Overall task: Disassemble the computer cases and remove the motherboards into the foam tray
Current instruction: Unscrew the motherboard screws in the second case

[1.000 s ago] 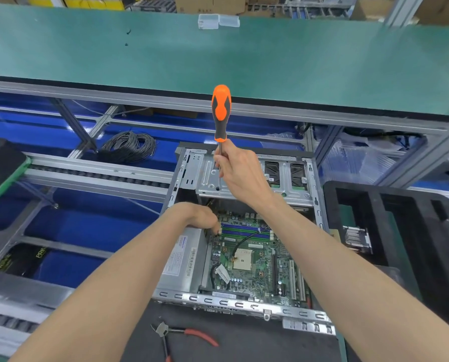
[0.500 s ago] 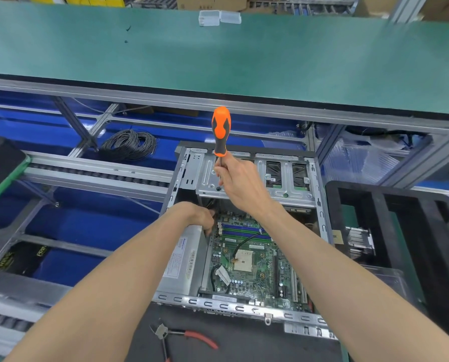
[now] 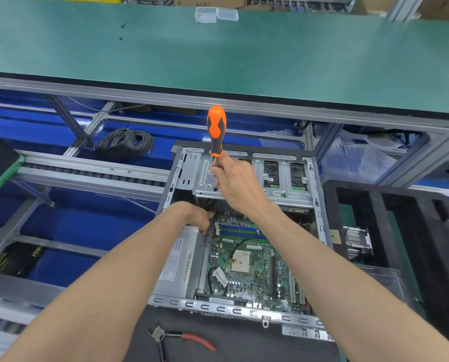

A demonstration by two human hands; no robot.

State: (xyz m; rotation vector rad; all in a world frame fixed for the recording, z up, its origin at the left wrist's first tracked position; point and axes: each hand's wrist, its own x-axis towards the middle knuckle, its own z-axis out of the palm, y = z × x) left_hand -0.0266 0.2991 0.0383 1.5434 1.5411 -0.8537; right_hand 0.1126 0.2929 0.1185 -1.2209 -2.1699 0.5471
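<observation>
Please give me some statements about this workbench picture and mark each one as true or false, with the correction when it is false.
1. The right hand holds the orange screwdriver by its metal shaft, with the handle pointing up. True.
2. The motherboard already lies in the black foam tray. False: it sits inside the open computer case.
3. The left hand reaches into the case beside the power supply. True.
4. The red-handled pliers lie on top of the motherboard. False: they lie on the dark mat in front of the case.
5. A coil of black cable lies to the left, behind the case. True.
</observation>
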